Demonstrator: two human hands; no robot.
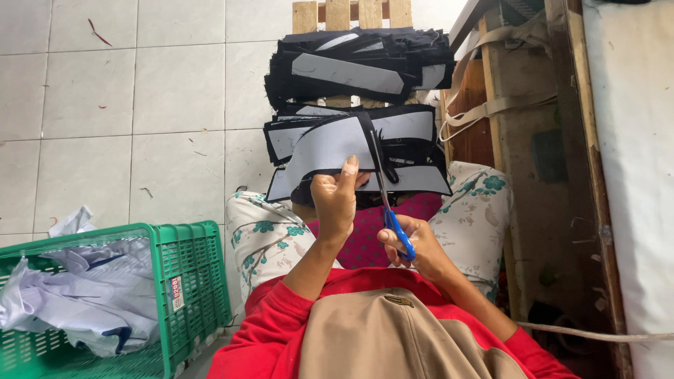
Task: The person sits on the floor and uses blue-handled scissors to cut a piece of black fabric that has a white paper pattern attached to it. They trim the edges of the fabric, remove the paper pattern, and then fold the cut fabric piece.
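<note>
Step in hand: trimming, as I judge it; the scissors (pixel 388 200) are set against the edge of a curved fabric piece (pixel 330 147) held up in front of the person.
Left hand (pixel 335 200): its grip is closed on the lower edge of the fabric piece, thumb up on the grey face, fingers behind.
Right hand (pixel 414 245): its grip is closed through the blue handles of the scissors; the blades look nearly shut, though the gap is too thin to tell.
Where the piece is: in the air above the lap, in front of the stacked dark pieces (pixel 358 67) on a wooden frame (pixel 351 12).
Long axis of the piece: a grey arc with dark edging, running from lower left up and over to the right.
Scissors' direction: blades point up and slightly left, away from the body, tips at the arc's right end.
Next move calls for: a steady hold, turning the arc so the blades follow the curve, by my reading.
Around: a green basket (pixel 189 281) of white cloth on the tiled floor (pixel 105 105) at left.
</note>
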